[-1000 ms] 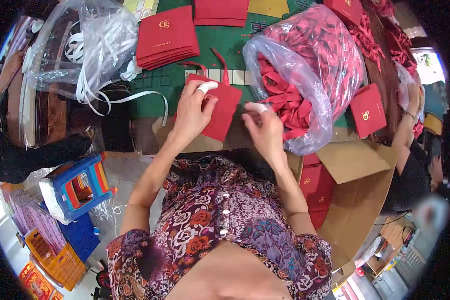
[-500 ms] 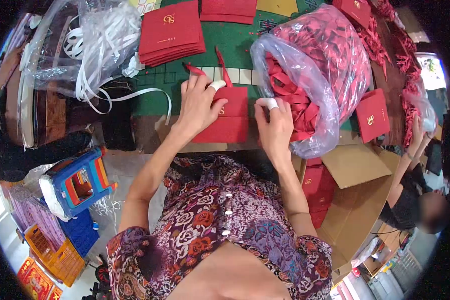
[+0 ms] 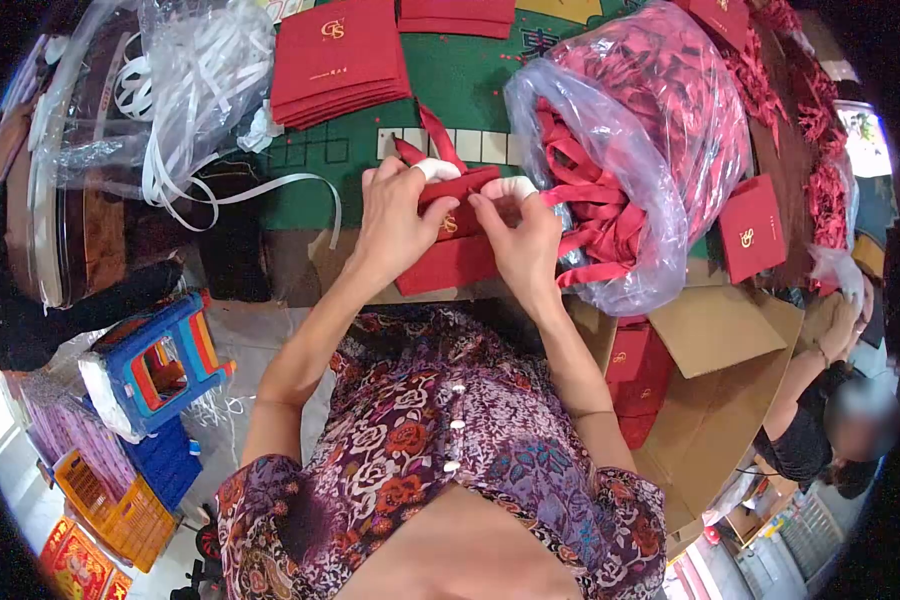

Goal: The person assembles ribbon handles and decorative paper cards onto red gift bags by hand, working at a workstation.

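Observation:
In the head view, a red pouch [image 3: 448, 262] with gold lettering lies at the table's near edge, its top edge lifted toward me. My left hand [image 3: 395, 210] is closed on the pouch's upper left, thumb in front and fingers behind. At the upper right corner, my right hand [image 3: 520, 235] pinches a red ribbon, whose strand trails right toward the plastic bag. The fingertips partly hide the pinched end. Another red ribbon [image 3: 438, 135] sticks up behind the pouch. White wraps cover a finger on each hand.
A clear bag of red ribbons [image 3: 660, 130] stands right of my hands. Stacked red pouches [image 3: 338, 65] lie behind, beside a bag of white ribbon [image 3: 205, 80]. An open cardboard box [image 3: 715, 400] stands below right. At far right is another person's arm [image 3: 820, 345].
My right hand has moved left from the ribbon bag to the pouch, drawing ribbon along. The pouch's top edge has been raised. My left hand stays on the pouch.

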The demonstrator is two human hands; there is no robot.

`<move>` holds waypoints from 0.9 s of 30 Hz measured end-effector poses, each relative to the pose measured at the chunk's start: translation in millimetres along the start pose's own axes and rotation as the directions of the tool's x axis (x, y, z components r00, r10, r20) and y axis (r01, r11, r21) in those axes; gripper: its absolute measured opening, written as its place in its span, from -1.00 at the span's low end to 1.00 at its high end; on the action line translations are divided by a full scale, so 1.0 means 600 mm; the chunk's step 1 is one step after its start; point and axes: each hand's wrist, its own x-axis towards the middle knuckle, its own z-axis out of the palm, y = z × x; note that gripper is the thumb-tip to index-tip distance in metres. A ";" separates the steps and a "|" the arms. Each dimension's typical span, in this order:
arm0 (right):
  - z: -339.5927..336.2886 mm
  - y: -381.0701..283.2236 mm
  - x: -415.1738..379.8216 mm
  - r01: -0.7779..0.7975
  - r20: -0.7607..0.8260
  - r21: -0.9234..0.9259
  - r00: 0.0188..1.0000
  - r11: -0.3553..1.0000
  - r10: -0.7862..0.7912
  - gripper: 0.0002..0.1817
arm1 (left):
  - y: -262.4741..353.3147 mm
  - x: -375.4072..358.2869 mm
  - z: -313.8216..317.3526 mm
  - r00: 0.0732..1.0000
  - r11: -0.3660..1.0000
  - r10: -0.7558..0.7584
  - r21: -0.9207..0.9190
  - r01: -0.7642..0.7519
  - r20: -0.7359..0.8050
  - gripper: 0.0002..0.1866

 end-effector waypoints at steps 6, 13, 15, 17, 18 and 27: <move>-0.016 0.000 0.021 -0.085 0.093 0.082 0.993 0.993 0.078 -0.86 | 0.025 -0.006 0.000 0.991 0.983 0.110 0.157 -0.096 -0.083 -0.66; -0.013 -0.024 0.024 0.017 0.121 -0.099 0.993 0.995 -0.005 -0.87 | 0.019 -0.003 0.002 0.996 0.997 0.066 0.053 -0.063 -0.055 -0.73; -0.009 -0.015 0.026 0.015 0.092 -0.061 0.996 0.998 -0.010 -0.84 | 0.013 -0.004 0.006 0.995 0.997 0.068 0.036 -0.066 -0.067 -0.74; -0.006 -0.015 0.023 0.106 0.059 -0.094 0.993 0.990 -0.101 -0.82 | 0.008 -0.001 0.012 0.994 0.998 0.049 0.035 -0.046 -0.099 -0.74; -0.006 -0.016 0.020 0.193 0.028 -0.127 0.981 0.973 -0.191 -0.81 | 0.006 0.000 0.014 0.991 0.999 0.030 0.034 -0.025 -0.129 -0.73; -0.006 -0.004 0.019 0.348 0.044 -0.380 0.932 0.857 -0.359 -0.88 | 0.011 0.000 0.020 0.987 0.998 0.063 0.014 -0.062 -0.150 -0.79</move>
